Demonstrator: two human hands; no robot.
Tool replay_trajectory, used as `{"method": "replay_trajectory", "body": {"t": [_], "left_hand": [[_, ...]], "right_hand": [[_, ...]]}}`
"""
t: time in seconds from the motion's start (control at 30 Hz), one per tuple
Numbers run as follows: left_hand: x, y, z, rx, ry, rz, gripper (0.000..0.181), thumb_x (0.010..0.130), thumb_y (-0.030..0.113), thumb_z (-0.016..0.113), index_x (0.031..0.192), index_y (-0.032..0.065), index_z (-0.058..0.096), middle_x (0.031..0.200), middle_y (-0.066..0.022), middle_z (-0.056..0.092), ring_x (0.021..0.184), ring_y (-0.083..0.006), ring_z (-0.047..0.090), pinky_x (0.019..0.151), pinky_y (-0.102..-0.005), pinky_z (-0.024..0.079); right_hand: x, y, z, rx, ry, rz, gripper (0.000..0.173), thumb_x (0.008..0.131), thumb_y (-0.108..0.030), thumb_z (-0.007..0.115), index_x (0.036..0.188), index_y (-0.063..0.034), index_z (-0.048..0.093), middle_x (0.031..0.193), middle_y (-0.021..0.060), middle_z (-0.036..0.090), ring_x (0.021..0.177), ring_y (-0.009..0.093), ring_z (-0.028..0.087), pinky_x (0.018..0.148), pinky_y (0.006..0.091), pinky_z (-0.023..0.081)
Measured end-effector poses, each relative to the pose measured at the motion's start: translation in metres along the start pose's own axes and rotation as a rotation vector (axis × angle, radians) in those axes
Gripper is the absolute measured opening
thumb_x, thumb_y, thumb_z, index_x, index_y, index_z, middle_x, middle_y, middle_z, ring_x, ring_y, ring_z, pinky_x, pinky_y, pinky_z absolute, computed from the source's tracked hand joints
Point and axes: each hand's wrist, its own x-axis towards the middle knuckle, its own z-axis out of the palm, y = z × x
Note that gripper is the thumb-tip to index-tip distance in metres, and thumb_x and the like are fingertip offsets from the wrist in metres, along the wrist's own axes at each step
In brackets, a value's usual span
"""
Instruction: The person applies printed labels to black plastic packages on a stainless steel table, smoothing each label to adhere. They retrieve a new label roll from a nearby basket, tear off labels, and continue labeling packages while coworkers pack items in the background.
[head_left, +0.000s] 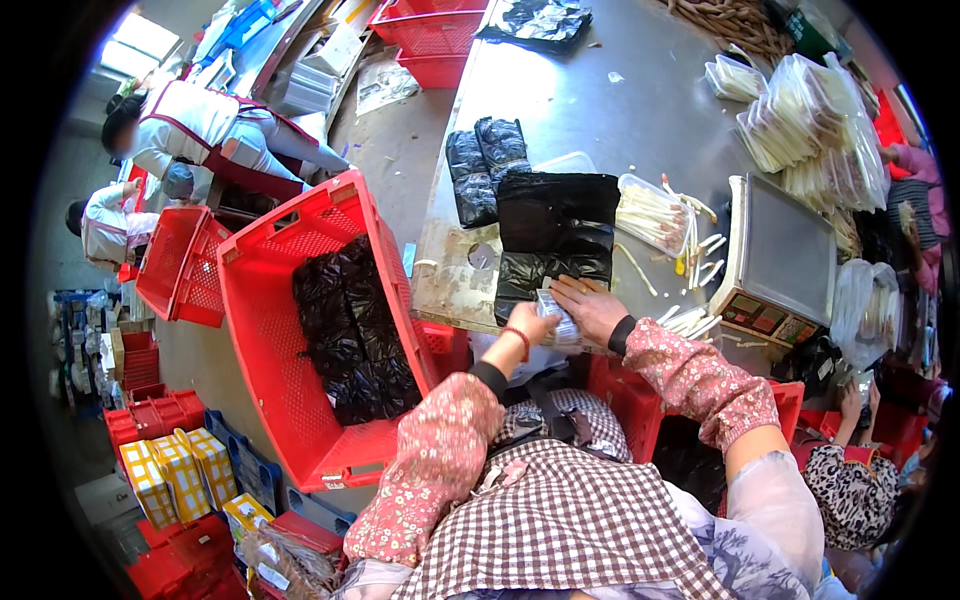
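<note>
My left hand (531, 324) grips a bundle of white printed labels (556, 311) at the front edge of the metal table. My right hand (591, 306) lies with its fingers spread flat on a black plastic package (517, 274), just beside the labels. A black plastic flap (559, 214) spreads out beyond my hands. Behind it to the left are more black-wrapped packages (487, 172). Right of the flap, a clear plastic tray (686, 234) holds pale vegetable stalks (646, 214), and loose stalks (701, 259) lie around it.
At my left stands a large red crate (262, 337) containing black-wrapped packages (352, 322). A scale (787, 247) and stacked clear trays (802, 120) are on the metal table (540, 90) at right. Co-workers (195, 127) are at far left; another person's hands (859, 401) are at right.
</note>
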Motion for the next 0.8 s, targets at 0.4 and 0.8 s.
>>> {"method": "replay_trajectory", "body": {"t": [0.4, 0.8], "left_hand": [[-0.003, -0.026, -0.007, -0.348, -0.015, -0.031, 0.026, 0.081, 0.012, 0.072, 0.100, -0.0044, 0.065, 0.090, -0.0078, 0.069, 0.077, -0.0137, 0.063, 0.072, -0.0288, 0.051], [-0.021, -0.030, -0.041, 0.835, 0.119, 0.098, 0.028, 0.067, 0.022, 0.069, 0.086, 0.0015, 0.068, 0.087, -0.0226, 0.066, 0.086, -0.0390, 0.063, 0.077, -0.0425, 0.051]], "right_hand": [[0.002, 0.004, -0.015, 0.105, 0.009, -0.042, 0.044, 0.081, -0.013, 0.057, 0.124, -0.0063, 0.052, 0.137, 0.0093, 0.047, 0.131, 0.024, 0.040, 0.106, 0.0389, 0.033], [-0.001, 0.000, 0.000, -0.034, 0.080, -0.038, 0.041, 0.084, -0.012, 0.053, 0.124, -0.0065, 0.052, 0.139, 0.0077, 0.046, 0.132, 0.022, 0.039, 0.105, 0.0388, 0.035]]}}
